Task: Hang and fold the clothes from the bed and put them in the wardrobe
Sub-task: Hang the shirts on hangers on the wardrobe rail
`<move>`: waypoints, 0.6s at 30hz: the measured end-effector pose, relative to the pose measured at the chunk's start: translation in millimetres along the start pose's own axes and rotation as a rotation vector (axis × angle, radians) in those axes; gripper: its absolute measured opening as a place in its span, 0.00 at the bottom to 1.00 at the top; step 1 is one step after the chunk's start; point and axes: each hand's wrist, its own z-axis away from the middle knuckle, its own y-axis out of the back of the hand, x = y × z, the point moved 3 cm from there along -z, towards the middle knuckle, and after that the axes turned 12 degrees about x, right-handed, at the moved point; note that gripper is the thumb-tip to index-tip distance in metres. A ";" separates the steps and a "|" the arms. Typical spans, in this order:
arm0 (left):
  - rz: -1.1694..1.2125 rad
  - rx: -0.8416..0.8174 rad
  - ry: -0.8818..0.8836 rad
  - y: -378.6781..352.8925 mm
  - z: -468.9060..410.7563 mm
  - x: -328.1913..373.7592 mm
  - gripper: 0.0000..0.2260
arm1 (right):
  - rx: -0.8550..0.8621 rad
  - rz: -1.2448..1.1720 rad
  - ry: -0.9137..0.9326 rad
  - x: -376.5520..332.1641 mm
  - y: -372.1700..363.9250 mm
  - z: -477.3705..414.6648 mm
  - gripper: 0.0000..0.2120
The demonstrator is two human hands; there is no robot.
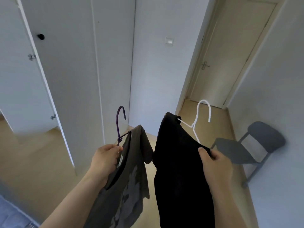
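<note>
**A:** Two hangers are up in the head view, one per hand; which hand has which?

**B:** The left hand (105, 159) has the purple hanger (117, 125); its fingers are curled and pinch the wire just under the twist, hook pointing up; a grey T-shirt (131, 178) with a faded print hangs from it, collar against the palm.

**A:** And the other one?

**B:** The right hand (213, 163) pinches the shoulder of a black garment (177, 162), thumb on top of the cloth; the white hanger (192, 125) runs into that cloth beside the thumb, hook up; whether the fingers also touch the wire, I cannot tell.

**A:** Do the two clothes touch?

**B:** The grey sleeve lies just beside the black cloth's left edge; contact I cannot tell.

**A:** Where is the wardrobe?

**B:** The white wardrobe (69, 71) stands ahead and to the left, a black knob (41, 36) on one door, another door (16, 79) swung open at the left edge; both clothes hang in the air in front of it.

**A:** Anything else?

**B:** A dark chair (246, 148) at the right edge of the wooden floor (32, 153); a closed room door (230, 55) at the far right corner; a light switch (169, 41) on the wall between.
</note>
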 end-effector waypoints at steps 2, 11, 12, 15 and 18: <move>0.022 0.006 -0.001 -2.9 -26.9 8.1 0.07 | -0.016 0.013 0.042 -11.6 -26.7 -15.2 0.17; 0.002 0.105 -0.021 1.7 -139.5 39.6 0.08 | -0.178 -0.001 0.100 -59.4 -146.6 -67.5 0.18; -0.002 0.124 -0.016 4.8 -148.6 39.1 0.09 | -0.204 -0.006 0.102 -61.9 -161.2 -71.3 0.17; 0.000 0.198 -0.007 16.9 -175.7 40.2 0.09 | -0.260 -0.005 0.125 -71.6 -208.9 -82.5 0.16; 0.019 0.299 -0.004 29.5 -205.5 43.2 0.09 | -0.361 -0.049 0.160 -85.5 -263.4 -92.1 0.19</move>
